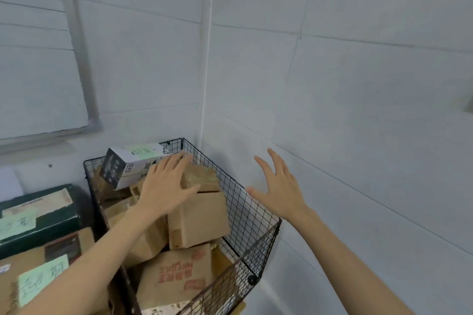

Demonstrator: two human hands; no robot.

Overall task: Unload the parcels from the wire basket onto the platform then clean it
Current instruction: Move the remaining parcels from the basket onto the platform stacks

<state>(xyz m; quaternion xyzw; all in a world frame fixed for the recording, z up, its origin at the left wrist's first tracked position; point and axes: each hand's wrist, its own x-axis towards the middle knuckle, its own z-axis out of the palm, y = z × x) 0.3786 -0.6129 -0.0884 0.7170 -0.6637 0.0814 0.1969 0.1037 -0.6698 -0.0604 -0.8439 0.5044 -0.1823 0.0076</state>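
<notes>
**Loaded basket, loose pile on top**

Nearest, a red-printed carton [179,273] lies low in the wire basket [245,202], with a tilted plain brown carton [202,220] resting on it. The left hand [166,186] lies flat across that carton's top and the taped parcel [202,176] behind it, fingers [176,161] straight and apart, gripping nothing. The right hand [279,186] hovers outside the right mesh wall, fingers spread, empty. Farthest back, a white box [133,163] leans at the rear rim.

Every parcel is in the basket; I cannot pick out the platform. Likely risks: a flat-palmed lift lets the tilted carton slide, and removing it could rob the leaning white box of support, tipping it over the rim.
</notes>
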